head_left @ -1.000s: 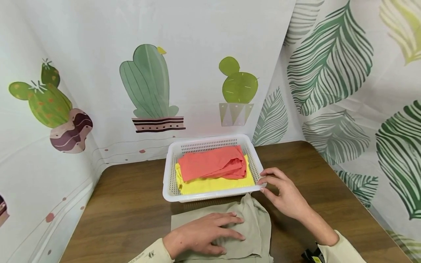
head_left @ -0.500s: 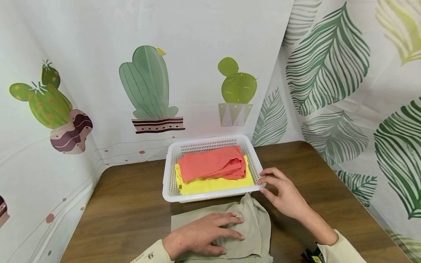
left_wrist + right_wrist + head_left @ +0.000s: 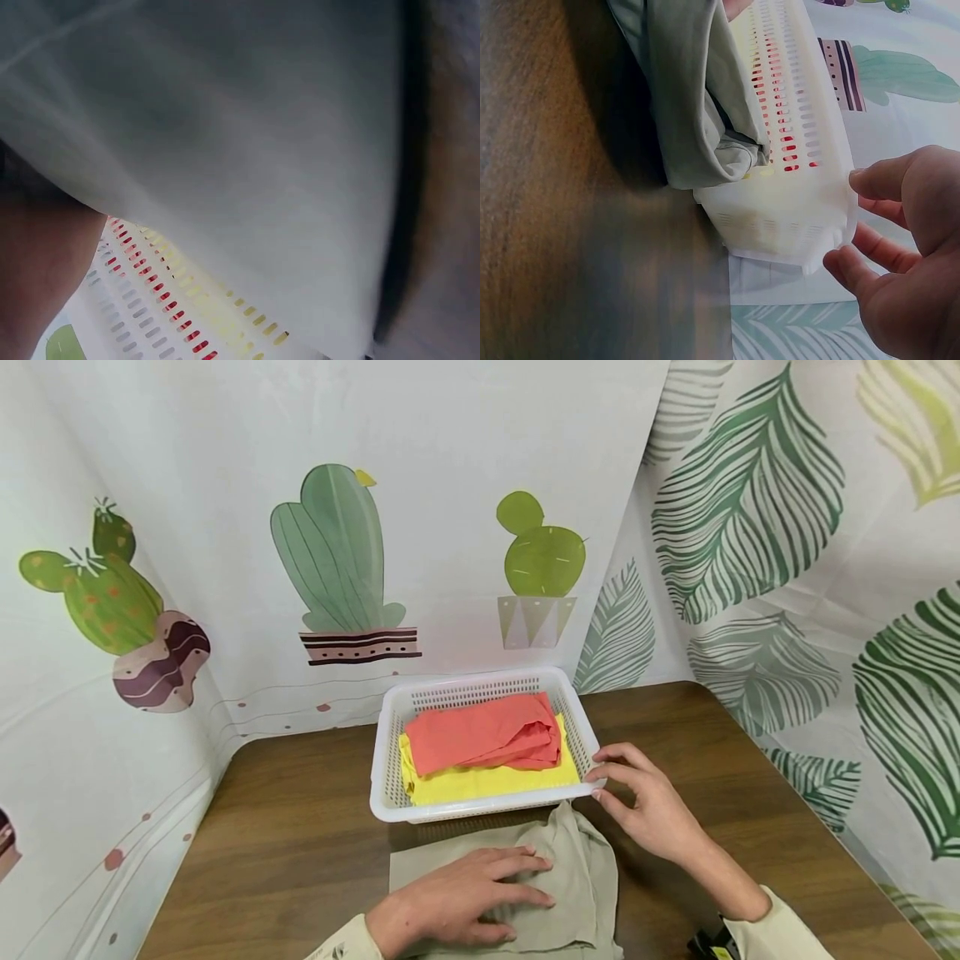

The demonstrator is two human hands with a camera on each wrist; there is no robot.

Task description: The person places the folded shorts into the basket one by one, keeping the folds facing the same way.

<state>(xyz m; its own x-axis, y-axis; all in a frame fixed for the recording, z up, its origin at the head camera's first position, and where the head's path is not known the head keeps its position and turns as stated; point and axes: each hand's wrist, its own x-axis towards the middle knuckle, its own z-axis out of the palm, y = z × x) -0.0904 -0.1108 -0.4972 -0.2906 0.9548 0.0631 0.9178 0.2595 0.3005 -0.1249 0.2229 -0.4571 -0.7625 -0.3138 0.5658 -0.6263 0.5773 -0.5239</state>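
Observation:
My left hand (image 3: pixel 480 897) lies palm down on a folded grey-green cloth (image 3: pixel 573 868), fingers spread and loosely extended. In the left wrist view a pale sleeve blocks most of the scene. At the near right corner of a white perforated plastic basket (image 3: pixel 480 806), my right hand (image 3: pixel 652 802) holds the rim, thumb on the front side and fingers over the right side. The right wrist view also shows thumb and fingertips at that basket corner (image 3: pixel 832 217). Inside the basket, a folded red cloth (image 3: pixel 480 731) rests on a folded yellow cloth (image 3: pixel 487 785).
Basket and grey-green cloth stand on a dark wooden table (image 3: pixel 300 827), the cloth right before the basket. Behind rises a white curtain (image 3: pixel 450 527) printed with cacti and leaves. A small black object (image 3: pixel 708 943) shows at the right wrist.
The left hand has shifted very slightly to the left on the cloth. The right hand, the basket and the cloths keep their places.

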